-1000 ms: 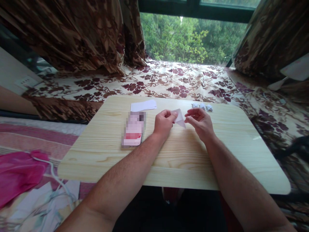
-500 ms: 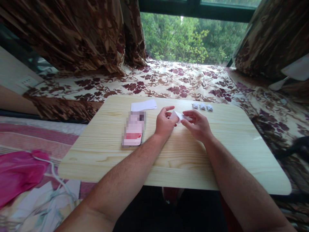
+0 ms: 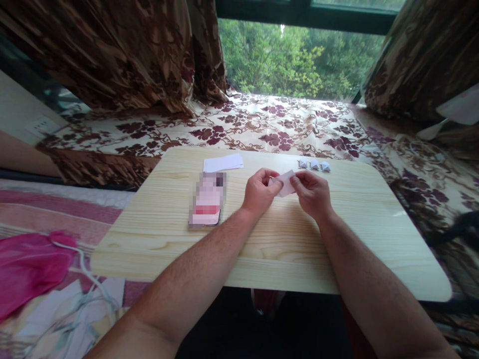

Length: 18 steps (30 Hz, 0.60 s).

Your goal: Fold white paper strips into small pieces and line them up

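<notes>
My left hand [image 3: 259, 192] and my right hand [image 3: 312, 193] meet over the middle of a light wooden table [image 3: 269, 249]. Both pinch a small folded piece of white paper [image 3: 286, 182] between thumb and fingers, held just above the tabletop. A phone [image 3: 207, 204] lies flat on the table to the left of my left hand. A stack of white paper slips [image 3: 223, 162] lies near the far edge behind the phone. Three small folded paper pieces [image 3: 314, 165] sit in a row at the far edge, beyond my right hand.
Floral fabric [image 3: 262, 124] covers the ledge behind the table, with brown patterned curtains [image 3: 123, 55] either side of a window. A pink cloth [image 3: 26, 269] and a white cable [image 3: 88, 279] lie on the bed at the lower left.
My right hand has closed in on the paper, which my left hand held alone a second ago. The paper has turned from a hanging triangle to a flatter piece held between both hands.
</notes>
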{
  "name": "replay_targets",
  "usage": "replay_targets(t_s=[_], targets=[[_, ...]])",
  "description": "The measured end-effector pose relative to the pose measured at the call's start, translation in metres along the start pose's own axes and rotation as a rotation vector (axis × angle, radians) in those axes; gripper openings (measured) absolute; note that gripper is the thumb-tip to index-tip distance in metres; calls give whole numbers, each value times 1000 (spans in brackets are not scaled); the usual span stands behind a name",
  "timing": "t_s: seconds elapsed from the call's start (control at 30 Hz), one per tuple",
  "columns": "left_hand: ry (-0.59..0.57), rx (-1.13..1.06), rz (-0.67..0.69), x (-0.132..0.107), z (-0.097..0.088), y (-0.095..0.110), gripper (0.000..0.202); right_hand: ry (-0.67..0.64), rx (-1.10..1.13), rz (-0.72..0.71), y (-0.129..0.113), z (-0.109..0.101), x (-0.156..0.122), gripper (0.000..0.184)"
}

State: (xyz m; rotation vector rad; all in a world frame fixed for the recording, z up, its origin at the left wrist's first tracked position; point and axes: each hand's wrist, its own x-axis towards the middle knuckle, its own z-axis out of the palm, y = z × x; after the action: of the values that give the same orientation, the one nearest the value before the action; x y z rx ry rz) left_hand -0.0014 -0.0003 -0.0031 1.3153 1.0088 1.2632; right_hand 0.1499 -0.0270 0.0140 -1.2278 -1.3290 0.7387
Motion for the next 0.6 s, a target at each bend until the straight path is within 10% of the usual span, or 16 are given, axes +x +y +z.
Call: replay_targets(t_s=[0.6], targets=[[111,289,139,-11,2,14,19,-85,209,151,-4,-3,1,23]])
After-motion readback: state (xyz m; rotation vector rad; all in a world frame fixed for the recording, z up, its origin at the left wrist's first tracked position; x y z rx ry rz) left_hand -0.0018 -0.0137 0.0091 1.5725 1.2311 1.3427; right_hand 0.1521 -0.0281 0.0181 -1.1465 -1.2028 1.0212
